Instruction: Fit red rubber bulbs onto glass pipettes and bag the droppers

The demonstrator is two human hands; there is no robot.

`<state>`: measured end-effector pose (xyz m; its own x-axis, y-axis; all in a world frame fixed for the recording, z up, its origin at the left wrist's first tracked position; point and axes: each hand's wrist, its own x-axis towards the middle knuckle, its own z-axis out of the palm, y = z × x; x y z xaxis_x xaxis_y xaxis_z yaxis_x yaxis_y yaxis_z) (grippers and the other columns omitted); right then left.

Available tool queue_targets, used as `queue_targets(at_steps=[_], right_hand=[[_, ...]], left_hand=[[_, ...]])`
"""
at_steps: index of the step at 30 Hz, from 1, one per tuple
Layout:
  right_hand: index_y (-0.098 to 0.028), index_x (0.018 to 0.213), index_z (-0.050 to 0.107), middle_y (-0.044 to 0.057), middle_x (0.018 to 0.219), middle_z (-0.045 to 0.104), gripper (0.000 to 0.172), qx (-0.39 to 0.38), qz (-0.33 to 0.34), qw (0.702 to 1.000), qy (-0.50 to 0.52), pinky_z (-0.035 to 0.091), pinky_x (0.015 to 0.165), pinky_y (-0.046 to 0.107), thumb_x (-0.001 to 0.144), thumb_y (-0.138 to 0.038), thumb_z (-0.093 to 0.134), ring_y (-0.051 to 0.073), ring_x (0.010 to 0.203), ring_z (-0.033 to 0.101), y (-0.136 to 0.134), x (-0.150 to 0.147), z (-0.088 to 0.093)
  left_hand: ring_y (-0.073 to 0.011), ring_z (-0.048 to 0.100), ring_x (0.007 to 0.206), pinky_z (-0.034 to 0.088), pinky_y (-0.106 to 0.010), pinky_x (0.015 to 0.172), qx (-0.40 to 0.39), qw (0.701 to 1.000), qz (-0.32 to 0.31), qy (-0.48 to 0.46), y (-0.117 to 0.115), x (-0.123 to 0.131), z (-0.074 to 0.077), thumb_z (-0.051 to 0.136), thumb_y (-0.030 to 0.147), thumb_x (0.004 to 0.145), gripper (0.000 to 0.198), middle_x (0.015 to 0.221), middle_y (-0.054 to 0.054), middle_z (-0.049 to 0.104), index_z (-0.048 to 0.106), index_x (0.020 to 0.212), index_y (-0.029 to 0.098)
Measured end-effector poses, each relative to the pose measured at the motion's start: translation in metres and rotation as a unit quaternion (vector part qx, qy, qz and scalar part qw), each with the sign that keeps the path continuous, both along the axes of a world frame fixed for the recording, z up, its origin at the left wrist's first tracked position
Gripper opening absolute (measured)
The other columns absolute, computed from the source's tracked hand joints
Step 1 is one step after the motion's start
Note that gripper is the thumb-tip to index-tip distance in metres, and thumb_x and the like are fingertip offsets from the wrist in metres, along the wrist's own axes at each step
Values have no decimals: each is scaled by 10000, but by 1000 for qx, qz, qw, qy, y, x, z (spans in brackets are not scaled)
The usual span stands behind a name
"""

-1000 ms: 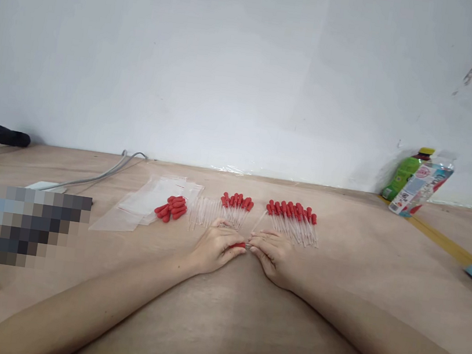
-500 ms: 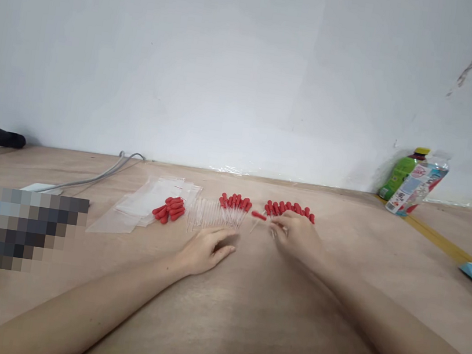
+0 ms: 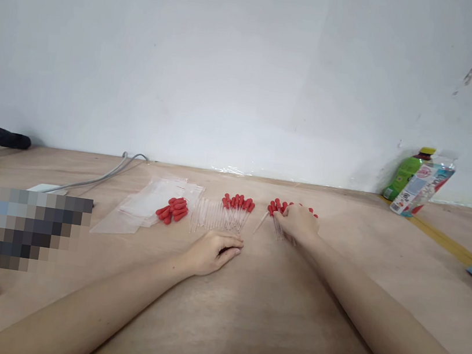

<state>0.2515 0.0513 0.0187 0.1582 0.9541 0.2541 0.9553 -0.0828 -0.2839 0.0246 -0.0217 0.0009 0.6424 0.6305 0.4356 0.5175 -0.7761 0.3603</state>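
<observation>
**A:** Where is the risk here?

**B:** Under the right hand [image 3: 297, 222]. It lies curled over the right-hand row of droppers [image 3: 278, 208], thin glass tubes with red bulbs, fanned out on the surface [image 3: 242, 318]. I cannot tell whether it pinches one or only presses on them. A heavy palm could crack a tube or roll the row out of line. One stray tube [image 3: 260, 222] lies askew just left of that row.

**A:** And the left hand?

**B:** The left hand [image 3: 213, 251] rests loosely curled and empty, just in front of the middle row of droppers [image 3: 237, 205] and the bare glass tubes [image 3: 204, 213]. A careless sideways sweep could scatter them, and clear glass is hard to spot on this surface.

**A:** Any containers?

**B:** Clear plastic bags [image 3: 139, 207] lie flat to the left, seemingly with nothing in them. The loose red bulbs [image 3: 173, 208] sit heaped at their edge, not inside as far as I can see. Two bottles [image 3: 415, 182] lean by the wall at far right, and I cannot make out what is in them.
</observation>
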Motion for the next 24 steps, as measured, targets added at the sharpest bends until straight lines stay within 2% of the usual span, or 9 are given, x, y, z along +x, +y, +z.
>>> queue_targets(at_steps=[7, 11, 18, 22, 24], right_hand=[[-178, 815, 647, 113, 813, 638, 416, 12, 12, 999, -34, 409, 621, 325, 781, -495, 381, 245, 791, 590, -4, -13, 4], [-153, 868, 648, 143, 840, 641, 399, 1, 31, 998, -47, 420, 618, 341, 752, -479, 448, 271, 811, 598, -2, -32, 3], [-116, 820, 670, 180, 814, 655, 216, -36, 56, 996, -66, 419, 623, 327, 709, -249, 542, 258, 765, 620, 3, -50, 1], [-113, 833, 654, 179, 827, 649, 213, -7, 72, 994, -80, 396, 618, 313, 763, -205, 475, 250, 782, 614, -7, -55, -2], [-93, 881, 625, 188, 867, 633, 245, 22, 79, 993, -90, 377, 609, 309, 806, -206, 421, 248, 783, 604, -17, -54, -4]], left_hand=[[-153, 575, 979, 444, -292, 881, -6, 1000, -4, -8, 1, 0, -1, 444, 231, 852, 239, 1007, -46, 649, 628, 995, 181], [-148, 566, 996, 433, -288, 897, -5, 1000, -2, 0, 0, 0, 0, 443, 222, 852, 239, 1022, -46, 644, 625, 1000, 176], [-146, 567, 986, 437, -285, 884, -8, 1000, -6, 1, 0, 0, 1, 428, 213, 858, 243, 1027, -45, 639, 621, 1003, 178], [-150, 572, 952, 440, -285, 856, 9, 1000, 11, 2, -2, 0, 0, 432, 220, 856, 233, 1003, -43, 642, 624, 983, 182], [-159, 573, 907, 437, -302, 830, 37, 998, 47, 12, -2, -2, 3, 451, 224, 843, 209, 959, -37, 648, 631, 942, 186]])
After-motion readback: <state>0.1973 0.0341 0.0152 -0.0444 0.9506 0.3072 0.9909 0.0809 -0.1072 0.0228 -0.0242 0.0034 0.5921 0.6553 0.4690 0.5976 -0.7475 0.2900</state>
